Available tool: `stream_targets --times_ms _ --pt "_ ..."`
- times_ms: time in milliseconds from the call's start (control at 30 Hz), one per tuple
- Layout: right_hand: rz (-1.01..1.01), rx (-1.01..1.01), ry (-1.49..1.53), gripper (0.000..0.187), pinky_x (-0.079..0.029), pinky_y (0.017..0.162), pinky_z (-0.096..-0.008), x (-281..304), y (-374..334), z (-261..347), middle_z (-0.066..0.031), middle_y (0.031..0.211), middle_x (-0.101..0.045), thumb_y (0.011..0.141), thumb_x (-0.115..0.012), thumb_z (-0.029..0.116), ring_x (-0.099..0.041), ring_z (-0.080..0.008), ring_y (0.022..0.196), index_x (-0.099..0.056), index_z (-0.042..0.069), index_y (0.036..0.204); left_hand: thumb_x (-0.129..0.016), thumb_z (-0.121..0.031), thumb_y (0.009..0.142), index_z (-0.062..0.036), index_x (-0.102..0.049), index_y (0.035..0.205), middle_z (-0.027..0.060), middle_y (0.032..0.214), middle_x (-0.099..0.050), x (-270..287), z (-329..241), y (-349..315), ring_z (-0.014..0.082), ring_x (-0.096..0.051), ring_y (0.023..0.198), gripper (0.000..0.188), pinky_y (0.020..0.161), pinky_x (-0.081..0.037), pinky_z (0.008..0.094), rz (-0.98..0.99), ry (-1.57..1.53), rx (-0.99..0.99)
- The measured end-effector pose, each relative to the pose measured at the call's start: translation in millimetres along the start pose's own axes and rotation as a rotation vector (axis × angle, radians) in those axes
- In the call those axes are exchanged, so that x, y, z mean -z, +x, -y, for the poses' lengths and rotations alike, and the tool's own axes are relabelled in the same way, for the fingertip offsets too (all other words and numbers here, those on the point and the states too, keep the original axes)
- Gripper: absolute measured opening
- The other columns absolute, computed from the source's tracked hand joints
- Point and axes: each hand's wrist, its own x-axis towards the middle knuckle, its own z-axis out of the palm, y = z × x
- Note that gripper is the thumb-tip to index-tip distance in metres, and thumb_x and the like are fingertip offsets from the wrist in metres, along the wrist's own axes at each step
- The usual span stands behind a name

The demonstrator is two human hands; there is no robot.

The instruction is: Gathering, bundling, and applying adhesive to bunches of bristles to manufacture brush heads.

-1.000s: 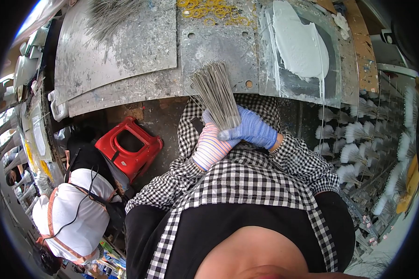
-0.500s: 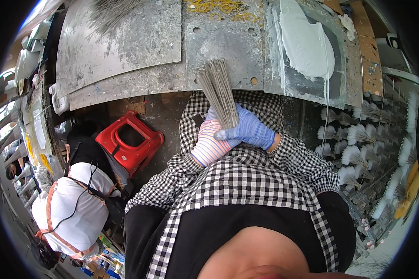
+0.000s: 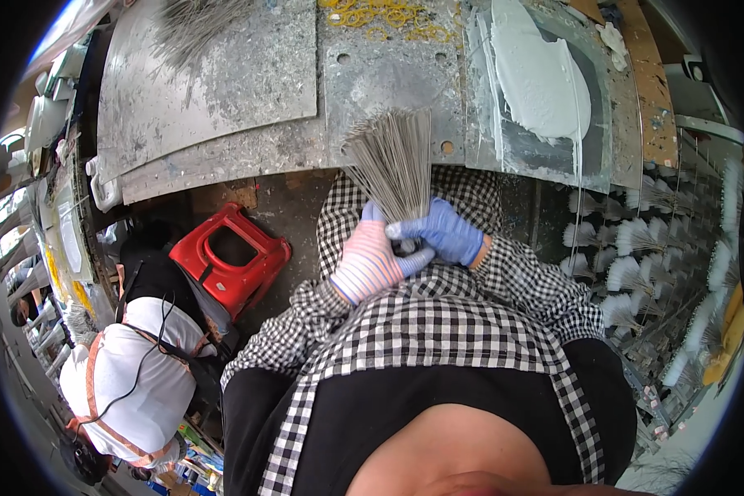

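A bundle of thin grey metal wires (image 3: 395,157) stands between my gloved hands above my lap, fanned out at its far end over the table's front edge. My left hand (image 3: 365,258), in a pink-striped glove with blue fingertips, wraps the bundle's near end from the left. From the right, my right hand (image 3: 445,233), in a blue glove, closes on the same end, its thumb lying across the wires. Both sets of fingers are closed and meet around the bundle. The wires' lower tips are mostly hidden by the gloves.
The metal-topped table (image 3: 223,149) carries a loose heap of wires (image 3: 194,29), yellow rings (image 3: 380,12) and a board with white paste (image 3: 537,78). A red plastic stool (image 3: 233,260) stands left, beside another person (image 3: 128,376). White-tipped wire bundles hang on a rack (image 3: 636,248) at right.
The wire bundle has spread into a wider fan at its far end. My left hand has shifted slightly left and down, and my hands' grip on the near end has changed.
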Motion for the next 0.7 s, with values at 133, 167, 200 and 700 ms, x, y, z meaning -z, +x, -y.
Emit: stream_targets --times_ms 133,167,200,700 --pt "0.038 0.078 -0.086 0.055 -0.055 0.077 -0.0273 -1 5 -8 -0.0035 0.102 -0.067 0.078 -0.084 0.015 -0.064 -0.0122 0.09 -0.061 0.004 0.127 -0.087 -0.028 0.069 0.0007 -0.029 0.148 0.0227 0.136 -0.05 -19 20 0 0.0344 -0.052 0.124 0.103 0.108 -0.045 0.0434 -0.148 -0.169 -0.157" --pt "0.038 0.079 -0.087 0.055 -0.055 0.077 -0.0273 -4 6 -5 -0.0035 0.102 -0.067 0.078 -0.084 0.015 -0.064 -0.0122 0.09 -0.061 0.004 0.127 -0.087 -0.028 0.069 0.0007 -0.029 0.148 0.0227 0.136 -0.05 -16 17 0 0.0344 -0.052 0.124 0.103 0.108 -0.045 0.0434 -0.149 -0.169 -0.158" --pt "0.036 0.159 -0.072 0.051 -0.055 0.081 -0.0287 -8 4 -2 -0.0055 0.103 -0.069 0.079 -0.085 0.014 -0.066 -0.0138 0.092 -0.063 0.003 0.124 -0.087 -0.03 0.069 0.0001 -0.029 0.149 0.0232 0.137 -0.049 -13 14 0 0.0359 -0.05 0.125 0.103 0.109 -0.045 0.044 -0.175 -0.087 -0.202" --pt "0.095 0.126 -0.432 0.044 -0.053 0.051 -0.026 -1 -18 12 -0.007 0.083 -0.067 0.09 -0.074 0.037 -0.061 -0.0126 0.059 -0.063 0.0 0.111 -0.089 -0.044 0.071 0.0013 -0.03 0.154 0.0181 0.145 -0.052 56 31 -1 0.0283 -0.054 0.129 0.112 0.113 -0.041 0.0417 0.255 -0.737 -0.03"
